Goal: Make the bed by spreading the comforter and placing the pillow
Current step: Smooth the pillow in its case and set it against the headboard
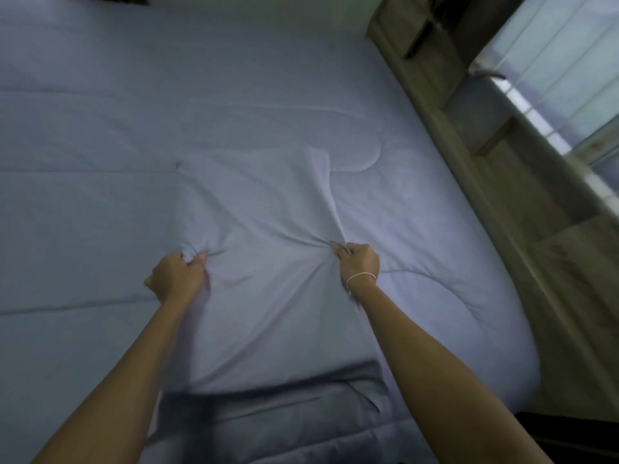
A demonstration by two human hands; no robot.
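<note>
A pale blue-grey comforter [268, 202] lies folded on the bed, its rounded quilted edge curving at the right. Both arms reach forward over it. My left hand [176, 277] grips a bunched fold of the comforter at centre left. My right hand [360, 264], with a thin band on its wrist, grips another gathered fold at centre right. Creases fan out from both fists. Beneath it the same-coloured bed surface [83, 61] spreads to the left and far side. No pillow is in view.
A wooden headboard unit with shelves [495, 169] runs along the bed's right side. Behind it is a window with pale blinds [569, 72]. A darker, shadowed fold of bedding [284, 416] lies at the near edge between my arms.
</note>
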